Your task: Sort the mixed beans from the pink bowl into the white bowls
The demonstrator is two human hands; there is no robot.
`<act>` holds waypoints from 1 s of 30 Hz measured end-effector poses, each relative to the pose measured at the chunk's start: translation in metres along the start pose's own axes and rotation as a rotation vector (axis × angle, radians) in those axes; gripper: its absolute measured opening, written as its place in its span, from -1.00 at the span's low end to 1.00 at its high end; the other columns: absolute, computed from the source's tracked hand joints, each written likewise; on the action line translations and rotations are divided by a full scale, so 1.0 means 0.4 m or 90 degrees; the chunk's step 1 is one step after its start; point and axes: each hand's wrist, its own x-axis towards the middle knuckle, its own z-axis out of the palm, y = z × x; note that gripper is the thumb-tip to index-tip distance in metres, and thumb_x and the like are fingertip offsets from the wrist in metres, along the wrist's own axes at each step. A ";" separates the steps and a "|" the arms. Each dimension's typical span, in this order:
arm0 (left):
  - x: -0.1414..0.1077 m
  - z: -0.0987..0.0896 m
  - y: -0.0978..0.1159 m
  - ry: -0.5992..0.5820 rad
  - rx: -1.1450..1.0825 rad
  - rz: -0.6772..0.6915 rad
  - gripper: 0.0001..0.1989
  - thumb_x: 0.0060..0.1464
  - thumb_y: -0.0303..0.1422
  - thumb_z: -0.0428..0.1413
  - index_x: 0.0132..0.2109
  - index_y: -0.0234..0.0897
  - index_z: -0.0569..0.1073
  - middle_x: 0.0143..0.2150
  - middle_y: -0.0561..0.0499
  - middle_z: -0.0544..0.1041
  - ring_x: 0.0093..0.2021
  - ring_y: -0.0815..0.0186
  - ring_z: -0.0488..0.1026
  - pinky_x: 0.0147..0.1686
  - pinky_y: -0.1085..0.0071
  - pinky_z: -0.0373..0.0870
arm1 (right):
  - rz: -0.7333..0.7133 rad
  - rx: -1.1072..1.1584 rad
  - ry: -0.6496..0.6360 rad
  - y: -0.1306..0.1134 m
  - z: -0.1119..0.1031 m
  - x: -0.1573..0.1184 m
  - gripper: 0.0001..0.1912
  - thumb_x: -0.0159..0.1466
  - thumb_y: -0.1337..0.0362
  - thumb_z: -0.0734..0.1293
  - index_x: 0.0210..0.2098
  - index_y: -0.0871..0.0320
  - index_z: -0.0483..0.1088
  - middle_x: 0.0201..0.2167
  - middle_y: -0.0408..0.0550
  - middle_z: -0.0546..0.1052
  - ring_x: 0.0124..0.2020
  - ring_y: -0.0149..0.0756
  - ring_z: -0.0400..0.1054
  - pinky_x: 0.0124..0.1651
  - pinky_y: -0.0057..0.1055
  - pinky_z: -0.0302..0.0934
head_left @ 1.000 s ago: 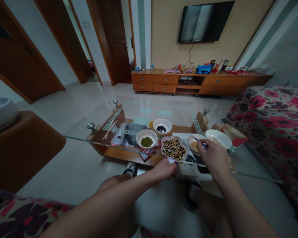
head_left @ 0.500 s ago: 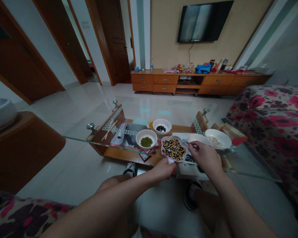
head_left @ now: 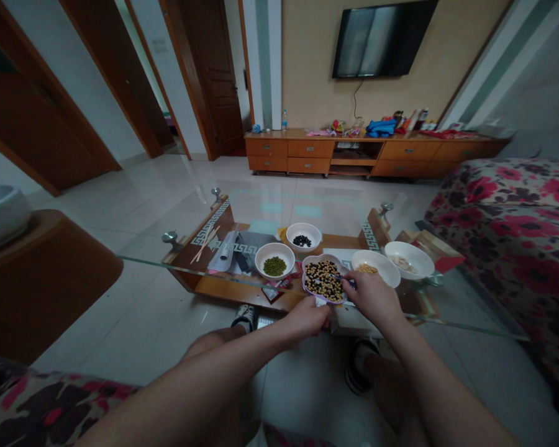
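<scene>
My left hand (head_left: 309, 318) is closed tight on the handle of the flower-shaped dish (head_left: 325, 257), at the side near me. The dish is white with a light purple edge, and it is in the middle, at the near edge of the glass surface (head_left: 470, 313). It is full of mixed beans (head_left: 323, 282), some black and some yellow. My right hand (head_left: 376, 299) has its fingers pinched together on the thin purple tweezers (head_left: 348, 282), and their tips are over the right side of the dish, by the beans. I can't tell if the tips have a bean or not, as they are too small to see well. To the left of the dish is a bowl of green beans (head_left: 263, 256), and behind the dish is a bowl of black beans (head_left: 315, 235). Just to the right, behind my right hand, is a bowl of yellow beans (head_left: 386, 272), and next to that one is a white bowl (head_left: 422, 263) with some pale bits (head_left: 404, 264) in it. Some thin sticks (head_left: 205, 244) lie across each other over on the left. Far in front of me is a long wooden cabinet (head_left: 407, 151) with lots of stuff on top, and a big black TV (head_left: 384, 40) hangs on the wall over it
</scene>
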 end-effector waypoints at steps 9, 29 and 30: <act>0.001 -0.001 -0.001 -0.003 -0.005 0.007 -0.94 -0.02 -0.45 -0.06 -0.41 -0.26 0.29 -0.59 0.14 0.26 -0.63 0.45 0.15 -0.65 0.52 0.03 | -0.015 -0.019 0.004 -0.006 0.012 0.002 -0.68 0.35 0.13 0.17 -0.17 0.07 0.53 -0.27 0.05 0.60 -0.21 -0.14 0.47 -0.31 -0.38 0.16; 0.003 -0.001 -0.005 -0.005 -0.009 0.008 -0.93 0.00 -0.45 -0.06 -0.41 -0.27 0.28 -0.55 0.12 0.28 -0.62 0.44 0.17 -0.62 0.51 0.06 | -0.016 -0.021 0.017 -0.010 0.012 0.003 -0.66 0.36 0.12 0.15 -0.14 0.03 0.53 -0.27 0.03 0.60 -0.23 -0.13 0.47 -0.30 -0.38 0.17; 0.002 0.000 -0.004 -0.005 -0.011 0.006 -0.93 0.01 -0.44 -0.06 -0.41 -0.27 0.28 -0.55 0.12 0.28 -0.61 0.44 0.17 -0.62 0.51 0.06 | -0.014 -0.022 0.018 -0.011 0.011 0.003 -0.66 0.36 0.11 0.15 -0.14 0.03 0.53 -0.27 0.03 0.60 -0.22 -0.14 0.47 -0.30 -0.38 0.17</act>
